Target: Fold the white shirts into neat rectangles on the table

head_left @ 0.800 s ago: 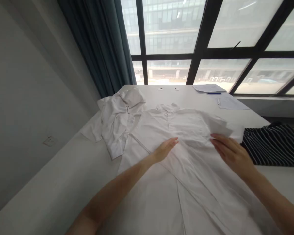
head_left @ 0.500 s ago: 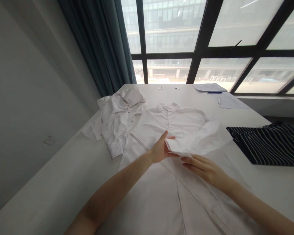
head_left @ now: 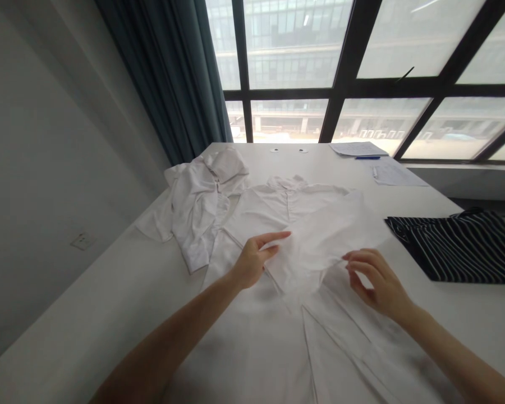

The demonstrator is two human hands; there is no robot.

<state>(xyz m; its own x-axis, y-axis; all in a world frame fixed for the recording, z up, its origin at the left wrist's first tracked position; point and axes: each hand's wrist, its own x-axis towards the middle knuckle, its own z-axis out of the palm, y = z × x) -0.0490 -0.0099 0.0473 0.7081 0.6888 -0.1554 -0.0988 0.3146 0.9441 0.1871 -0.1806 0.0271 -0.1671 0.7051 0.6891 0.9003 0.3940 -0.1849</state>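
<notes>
A white long-sleeved shirt or coat (head_left: 252, 325) with a stand collar lies spread over the table, its collar at the far end. Its right-hand sleeve (head_left: 320, 235) is folded across the chest, slightly blurred. At the left end of that sleeve is my left hand (head_left: 252, 261), thumb and finger apart against the cloth. My right hand (head_left: 374, 280) is at the sleeve's near edge, its bent fingertips pinching the fabric, with the thumb held lower.
A crumpled white garment (head_left: 197, 196) lies to the left, touching the spread one. Folded black striped cloth (head_left: 467, 247) is on the right. Papers (head_left: 357, 149) and a blue pen (head_left: 367, 158) lie at the back right. Beyond the table (head_left: 122, 297) are a curtain (head_left: 180, 73) and windows.
My hands have moved apart, the left one to the left and the right one to the right and slightly up. The sleeve has shifted and flattened across the chest.
</notes>
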